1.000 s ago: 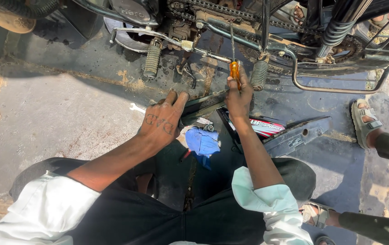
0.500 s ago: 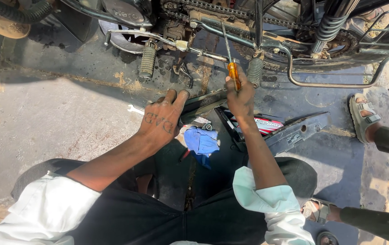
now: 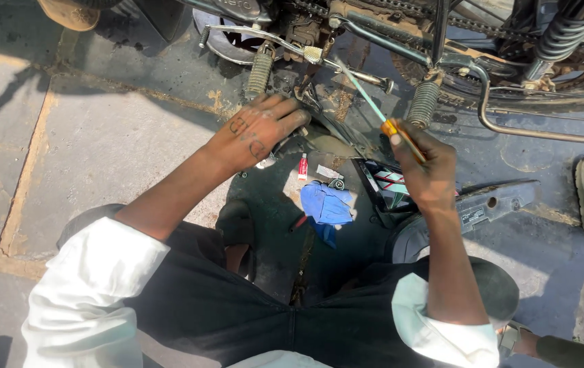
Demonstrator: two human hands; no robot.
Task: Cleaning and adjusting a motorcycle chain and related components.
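While left hand (image 3: 258, 133) stays put | right hand (image 3: 423, 163) tilted screwdriver (image 3: 380, 119) (leftward)

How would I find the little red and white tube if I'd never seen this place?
Start at the motorcycle along the top, then drop to the dark ground below its left footpeg. Just under the fingers of the left hand, above the blue cloth, lies the little tube. It is the only red and white stick-shaped thing there.

Single head view, steep downward, close over both arms; motorcycle (image 3: 442, 61) along frame top, pavement (image 3: 101, 150) left.
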